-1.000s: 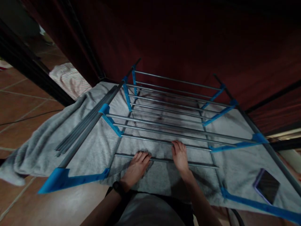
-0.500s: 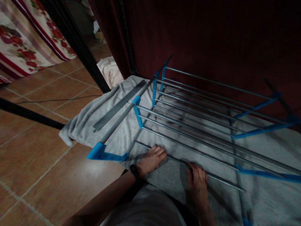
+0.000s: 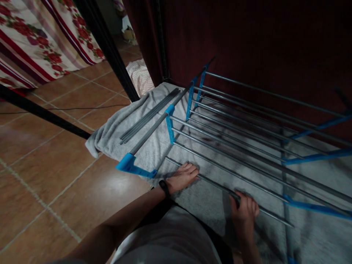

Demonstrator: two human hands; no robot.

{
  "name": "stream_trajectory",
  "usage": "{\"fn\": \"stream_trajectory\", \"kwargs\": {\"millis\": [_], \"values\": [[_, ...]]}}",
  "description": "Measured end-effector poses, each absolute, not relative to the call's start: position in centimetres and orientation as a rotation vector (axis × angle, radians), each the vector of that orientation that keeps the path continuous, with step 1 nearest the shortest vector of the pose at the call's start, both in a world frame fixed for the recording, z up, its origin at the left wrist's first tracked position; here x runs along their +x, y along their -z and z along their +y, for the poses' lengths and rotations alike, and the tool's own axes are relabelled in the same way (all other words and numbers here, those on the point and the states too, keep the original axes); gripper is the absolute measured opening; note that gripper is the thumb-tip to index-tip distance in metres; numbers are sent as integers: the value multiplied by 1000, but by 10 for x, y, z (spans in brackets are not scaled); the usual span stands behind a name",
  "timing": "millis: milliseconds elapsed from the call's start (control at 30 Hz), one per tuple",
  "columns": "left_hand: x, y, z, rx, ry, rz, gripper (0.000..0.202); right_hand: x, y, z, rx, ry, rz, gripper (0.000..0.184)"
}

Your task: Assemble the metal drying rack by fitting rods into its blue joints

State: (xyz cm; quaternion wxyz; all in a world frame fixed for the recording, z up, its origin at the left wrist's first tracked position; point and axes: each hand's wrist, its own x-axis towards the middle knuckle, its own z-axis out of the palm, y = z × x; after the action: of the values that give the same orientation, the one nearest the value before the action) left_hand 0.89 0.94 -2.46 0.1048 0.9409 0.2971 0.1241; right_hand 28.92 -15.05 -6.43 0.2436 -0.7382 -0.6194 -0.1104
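Observation:
A thin grey metal rod (image 3: 213, 184) runs crosswise in front of my body, low over a grey blanket. My left hand (image 3: 183, 177), with a dark band at its wrist, is closed over the rod near its left end. Farther right, my right hand (image 3: 245, 208) grips the same rod, fingers curled over it. Both ends of the rod stick out past my hands. Just beyond it lies a partly built rack of metal tubes (image 3: 228, 146) joined by blue plastic brackets (image 3: 170, 126). A blue corner piece (image 3: 134, 168) sits at the rack's near left.
Several loose grey rods (image 3: 150, 116) lie on the grey blanket (image 3: 110, 134) left of the rack. Black metal posts (image 3: 110, 51) stand at the left over a tiled floor (image 3: 55, 172). A dark red curtain (image 3: 247, 36) hangs behind the rack, and a floral curtain (image 3: 49, 40) hangs at far left.
The view has shifted, so the scene sits farther right and slightly higher. Both hands stay on the rod; my right hand appears slightly farther from my left.

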Motion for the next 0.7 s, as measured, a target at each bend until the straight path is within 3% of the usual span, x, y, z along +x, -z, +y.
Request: {"fn": "stream_trajectory", "kwargs": {"millis": [367,700], "values": [[11,23,9,2761,-331,912,32,297,71,-152,-1966,189,-1696,46],[9,25,10,2726,-383,969,29,294,77,-145,-1963,217,-1704,38]]}}
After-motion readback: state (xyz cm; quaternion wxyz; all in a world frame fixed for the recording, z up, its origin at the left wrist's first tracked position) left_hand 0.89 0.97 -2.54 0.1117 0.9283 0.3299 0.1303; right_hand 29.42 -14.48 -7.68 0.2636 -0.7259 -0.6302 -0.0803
